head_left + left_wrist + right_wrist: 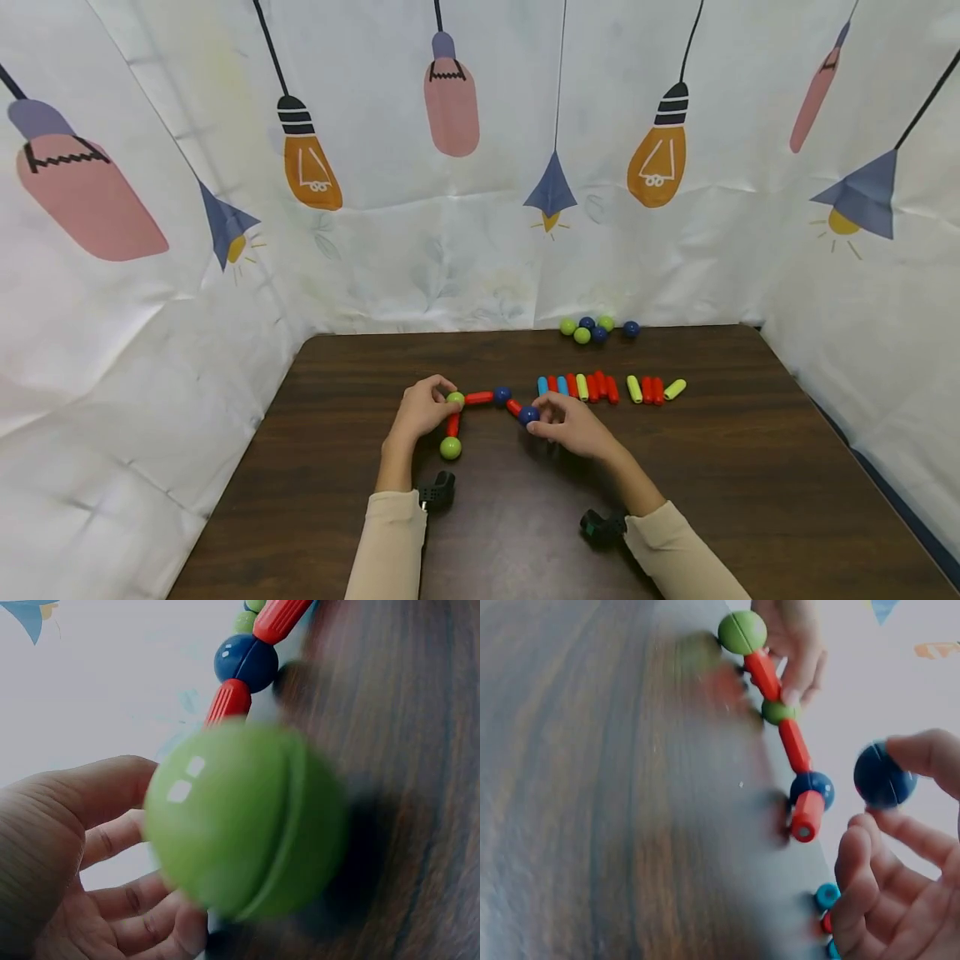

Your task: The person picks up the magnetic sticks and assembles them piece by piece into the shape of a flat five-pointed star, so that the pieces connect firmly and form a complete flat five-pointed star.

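My left hand (420,412) pinches the green ball (455,400) at the bend of a chain of balls and red rods. One red rod (453,425) runs from it to another green ball (450,448), which looms large in the left wrist view and hides the fingertips there. A second red rod (478,398) leads right to a blue ball (502,396), where a third red rod (807,814) sticks out with a bare silver end. Between thumb and fingers, my right hand (576,429) holds another blue ball (885,774), close to that end but apart from it.
Behind the right hand lies a row of red, blue and yellow rods (592,387), with more rods (652,390) farther right. Several loose green and blue balls (598,334) sit at the table's back edge. A printed white curtain (420,250) hangs behind the dark wooden table (510,533).
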Action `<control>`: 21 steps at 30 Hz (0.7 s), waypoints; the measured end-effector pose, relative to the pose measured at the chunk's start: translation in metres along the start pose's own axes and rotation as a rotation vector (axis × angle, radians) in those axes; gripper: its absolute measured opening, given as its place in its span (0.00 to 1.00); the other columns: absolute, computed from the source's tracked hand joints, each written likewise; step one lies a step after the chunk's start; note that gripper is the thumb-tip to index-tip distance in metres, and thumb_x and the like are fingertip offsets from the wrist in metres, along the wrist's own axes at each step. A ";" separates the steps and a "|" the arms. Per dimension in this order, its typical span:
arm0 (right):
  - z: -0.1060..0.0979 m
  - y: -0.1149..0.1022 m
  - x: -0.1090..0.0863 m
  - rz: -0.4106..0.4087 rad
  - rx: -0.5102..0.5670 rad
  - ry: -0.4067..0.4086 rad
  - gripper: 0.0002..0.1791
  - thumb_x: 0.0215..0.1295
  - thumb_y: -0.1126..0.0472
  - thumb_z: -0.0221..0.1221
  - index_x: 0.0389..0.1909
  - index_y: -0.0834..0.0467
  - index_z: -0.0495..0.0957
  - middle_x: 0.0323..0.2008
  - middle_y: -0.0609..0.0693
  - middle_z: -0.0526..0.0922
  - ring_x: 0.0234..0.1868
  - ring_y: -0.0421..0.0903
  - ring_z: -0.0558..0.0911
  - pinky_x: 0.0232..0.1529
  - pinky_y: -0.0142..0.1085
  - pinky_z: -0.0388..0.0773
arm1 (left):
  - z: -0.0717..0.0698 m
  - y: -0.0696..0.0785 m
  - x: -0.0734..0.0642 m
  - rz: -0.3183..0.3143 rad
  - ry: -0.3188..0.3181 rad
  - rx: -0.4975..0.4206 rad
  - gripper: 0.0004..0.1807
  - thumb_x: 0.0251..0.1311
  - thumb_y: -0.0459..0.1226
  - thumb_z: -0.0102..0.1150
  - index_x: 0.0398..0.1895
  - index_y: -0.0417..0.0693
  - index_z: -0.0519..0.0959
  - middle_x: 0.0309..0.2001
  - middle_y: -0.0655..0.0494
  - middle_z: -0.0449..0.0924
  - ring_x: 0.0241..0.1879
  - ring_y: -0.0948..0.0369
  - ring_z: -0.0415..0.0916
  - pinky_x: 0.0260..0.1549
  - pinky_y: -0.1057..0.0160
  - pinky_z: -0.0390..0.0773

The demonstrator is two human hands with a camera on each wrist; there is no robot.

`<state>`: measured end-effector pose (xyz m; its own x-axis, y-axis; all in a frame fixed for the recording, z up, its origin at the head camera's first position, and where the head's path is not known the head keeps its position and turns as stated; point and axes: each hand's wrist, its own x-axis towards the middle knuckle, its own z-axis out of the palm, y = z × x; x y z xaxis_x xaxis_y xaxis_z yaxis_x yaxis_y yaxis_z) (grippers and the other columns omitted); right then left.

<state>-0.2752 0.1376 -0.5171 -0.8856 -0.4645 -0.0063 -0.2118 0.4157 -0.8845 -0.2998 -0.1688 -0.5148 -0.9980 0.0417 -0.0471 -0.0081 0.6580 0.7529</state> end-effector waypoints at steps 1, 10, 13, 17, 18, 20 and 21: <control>-0.001 0.002 0.001 0.028 0.011 0.026 0.18 0.67 0.53 0.67 0.53 0.57 0.79 0.32 0.50 0.81 0.29 0.45 0.81 0.30 0.37 0.78 | -0.001 0.000 -0.001 -0.005 -0.005 0.004 0.13 0.60 0.42 0.71 0.47 0.52 0.84 0.30 0.52 0.79 0.26 0.57 0.72 0.26 0.61 0.70; -0.002 0.008 0.002 0.158 0.051 0.088 0.21 0.65 0.49 0.69 0.53 0.56 0.80 0.40 0.52 0.85 0.31 0.47 0.85 0.31 0.40 0.80 | -0.019 -0.002 -0.009 -0.034 -0.100 0.068 0.14 0.55 0.46 0.74 0.37 0.50 0.81 0.30 0.53 0.77 0.28 0.57 0.71 0.28 0.61 0.70; -0.004 0.007 0.001 0.155 0.062 0.051 0.22 0.66 0.50 0.68 0.55 0.58 0.79 0.38 0.53 0.87 0.32 0.47 0.86 0.32 0.40 0.81 | -0.024 0.002 -0.011 -0.022 -0.125 0.092 0.15 0.56 0.45 0.73 0.41 0.48 0.82 0.32 0.53 0.77 0.30 0.57 0.71 0.29 0.61 0.70; -0.005 0.009 0.002 0.136 0.068 -0.001 0.22 0.68 0.51 0.67 0.57 0.58 0.79 0.36 0.54 0.89 0.33 0.46 0.86 0.33 0.39 0.81 | -0.018 0.015 -0.009 0.047 -0.074 0.091 0.16 0.62 0.43 0.70 0.51 0.48 0.83 0.38 0.51 0.79 0.34 0.56 0.73 0.34 0.58 0.73; -0.004 0.010 0.002 0.135 0.070 -0.012 0.22 0.68 0.51 0.67 0.57 0.58 0.79 0.36 0.53 0.89 0.33 0.46 0.86 0.33 0.39 0.82 | -0.014 0.019 -0.008 0.076 -0.061 0.091 0.17 0.63 0.43 0.69 0.54 0.49 0.83 0.40 0.50 0.80 0.36 0.56 0.74 0.36 0.57 0.74; -0.003 0.010 0.002 0.127 0.073 -0.028 0.22 0.68 0.50 0.67 0.57 0.57 0.80 0.37 0.52 0.88 0.33 0.46 0.85 0.33 0.40 0.82 | -0.005 0.025 -0.005 0.140 -0.053 0.094 0.19 0.66 0.41 0.67 0.58 0.50 0.82 0.45 0.48 0.81 0.40 0.55 0.75 0.40 0.54 0.76; -0.003 0.010 0.002 0.125 0.076 -0.034 0.21 0.68 0.50 0.67 0.56 0.56 0.80 0.37 0.52 0.88 0.33 0.47 0.85 0.34 0.40 0.81 | 0.000 0.028 -0.004 0.169 -0.060 0.098 0.19 0.67 0.40 0.66 0.60 0.51 0.82 0.48 0.47 0.81 0.42 0.54 0.76 0.42 0.53 0.77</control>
<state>-0.2807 0.1431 -0.5244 -0.8883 -0.4394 -0.1332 -0.0678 0.4125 -0.9085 -0.2964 -0.1509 -0.4935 -0.9792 0.2003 0.0337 0.1684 0.7078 0.6860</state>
